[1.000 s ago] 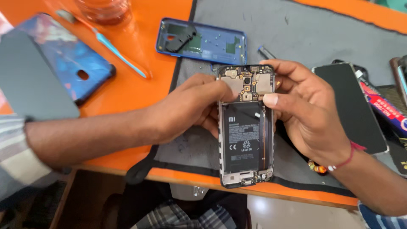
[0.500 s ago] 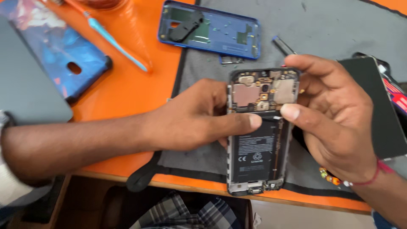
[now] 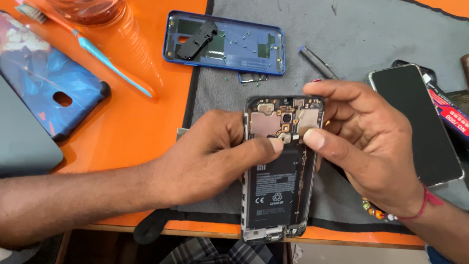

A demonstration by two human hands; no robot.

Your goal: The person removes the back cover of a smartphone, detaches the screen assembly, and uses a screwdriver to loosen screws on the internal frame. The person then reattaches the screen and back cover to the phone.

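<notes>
I see my left hand (image 3: 215,156) and right hand (image 3: 371,146) both gripping the opened phone (image 3: 278,166) above the mat's (image 3: 391,39) 6 o'clock edge. It looks light, rigid, fragile inside; I'd hold its side rails.

The left hand (image 3: 210,156) comes in from the left on a bare forearm that lies almost level. Its fingers are curled under, knuckles up, and its thumb (image 3: 254,148) stretches flat to the right, tip close to the right thumb. The right hand (image 3: 366,146) enters from the lower right, with a red thread and beads around its wrist. Its thumb (image 3: 332,146) points left, and the index finger arches above it with its tip pointing left; the other fingers fold behind, and how far they curl is hard to tell. Both thumb tips sit just beside each other, almost touching.
</notes>
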